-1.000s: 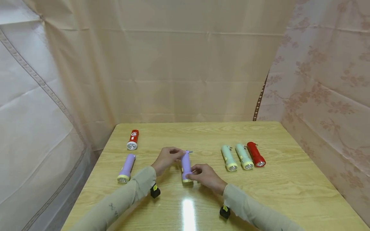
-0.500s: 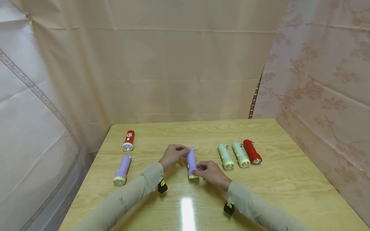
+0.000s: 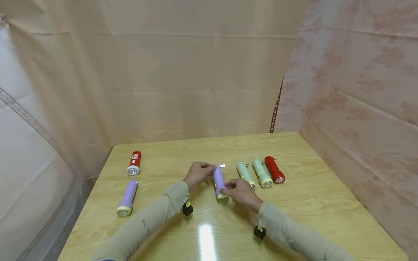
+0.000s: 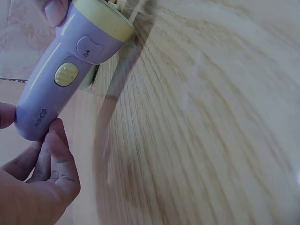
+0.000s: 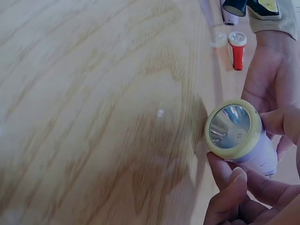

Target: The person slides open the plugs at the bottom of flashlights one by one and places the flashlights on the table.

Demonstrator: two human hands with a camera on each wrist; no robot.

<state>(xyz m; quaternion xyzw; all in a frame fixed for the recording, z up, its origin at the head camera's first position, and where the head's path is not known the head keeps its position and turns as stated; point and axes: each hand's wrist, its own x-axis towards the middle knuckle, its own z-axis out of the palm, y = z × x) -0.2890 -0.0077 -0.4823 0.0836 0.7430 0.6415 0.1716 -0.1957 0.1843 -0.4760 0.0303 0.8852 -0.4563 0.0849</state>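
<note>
A purple flashlight [image 3: 218,177] with a pale yellow head ring is held between both hands over the middle of the table. My left hand [image 3: 198,174] pinches its tail end, where a small plug-like tab sticks out. At the head end my right hand [image 3: 242,193] grips it between thumb and fingers. In the left wrist view the flashlight [image 4: 56,79] shows a yellow slide switch on its side. The right wrist view looks into its round reflector [image 5: 229,125]. Just right of it lie two mint green flashlights [image 3: 245,173], the nearer one partly behind my right hand.
A red flashlight [image 3: 274,169] ends the row at right, beside the second mint green flashlight [image 3: 262,173]. On the left lie another purple flashlight [image 3: 128,197] and a red one with a white head [image 3: 134,163]. Curtains [image 3: 196,83] hang behind the wooden table [image 3: 183,235].
Both hands have carried the purple flashlight to the right, close to the mint green flashlights. The head view has swung slightly. The other flashlights stay in place on the table.
</note>
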